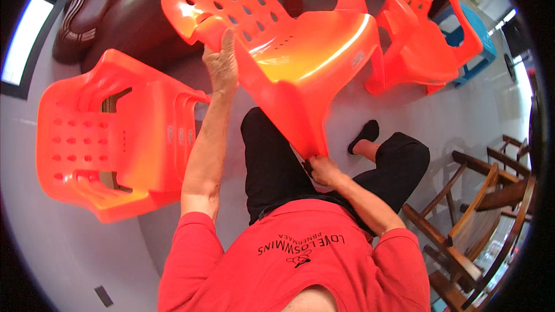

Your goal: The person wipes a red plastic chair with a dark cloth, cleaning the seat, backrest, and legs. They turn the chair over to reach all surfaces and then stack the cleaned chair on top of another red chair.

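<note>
An orange plastic armchair [321, 47] with drop-shaped holes in its backrest is tilted in front of me, one leg pointing towards my lap. My left hand [222, 65] grips the front of its armrest on the left, thumb on top. Down at the foot of the near leg, my right hand [324, 170] is closed around the leg's end. Something small and dark shows by its fingertips, too hidden to identify. To my left stands a stack of similar orange plastic armchairs [138, 138], nested together.
Another orange armchair [429, 58] stands at the far right, by a blue plastic stool [472, 34]. A brown leather sofa [125, 17] is at the back left. Wooden furniture frames [468, 212] are at the right. A small dark flat piece [103, 296] lies on the grey floor [86, 251].
</note>
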Available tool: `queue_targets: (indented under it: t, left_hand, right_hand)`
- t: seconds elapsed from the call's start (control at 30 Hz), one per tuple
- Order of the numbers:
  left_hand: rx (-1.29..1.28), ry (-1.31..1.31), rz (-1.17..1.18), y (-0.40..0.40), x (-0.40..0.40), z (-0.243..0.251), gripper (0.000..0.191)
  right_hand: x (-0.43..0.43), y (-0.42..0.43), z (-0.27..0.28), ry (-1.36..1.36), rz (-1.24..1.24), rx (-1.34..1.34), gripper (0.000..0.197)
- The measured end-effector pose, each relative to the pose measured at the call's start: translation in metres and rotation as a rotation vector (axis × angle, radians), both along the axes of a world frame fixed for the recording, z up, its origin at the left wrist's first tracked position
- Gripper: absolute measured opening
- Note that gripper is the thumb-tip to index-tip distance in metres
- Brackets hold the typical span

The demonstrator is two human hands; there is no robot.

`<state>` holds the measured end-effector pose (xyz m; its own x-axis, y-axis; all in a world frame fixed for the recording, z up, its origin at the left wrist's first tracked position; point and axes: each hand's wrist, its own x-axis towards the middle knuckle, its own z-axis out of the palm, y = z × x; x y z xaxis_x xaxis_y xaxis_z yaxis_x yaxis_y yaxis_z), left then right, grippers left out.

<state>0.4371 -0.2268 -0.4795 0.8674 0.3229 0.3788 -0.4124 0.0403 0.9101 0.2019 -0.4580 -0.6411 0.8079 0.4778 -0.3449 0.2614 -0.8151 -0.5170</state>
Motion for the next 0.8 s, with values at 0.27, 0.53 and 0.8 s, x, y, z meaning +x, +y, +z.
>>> queue_targets:
  t: [0.27,0.53,0.8]
  left_hand:
    - [0.037,0.038,0.027,-0.016,-0.008,0.02,0.037]
    - [0.07,0.076,0.099,-0.001,-0.006,0.011,0.041]
    - [0.165,0.086,0.187,-0.015,-0.016,0.02,0.041]
  right_hand:
    - [0.117,0.009,0.135,-1.077,-0.539,0.347,0.046]
    - [0.07,0.022,0.053,-1.179,-0.352,0.18,0.043]
    - [0.009,-0.02,0.006,-0.648,-0.211,0.455,0.039]
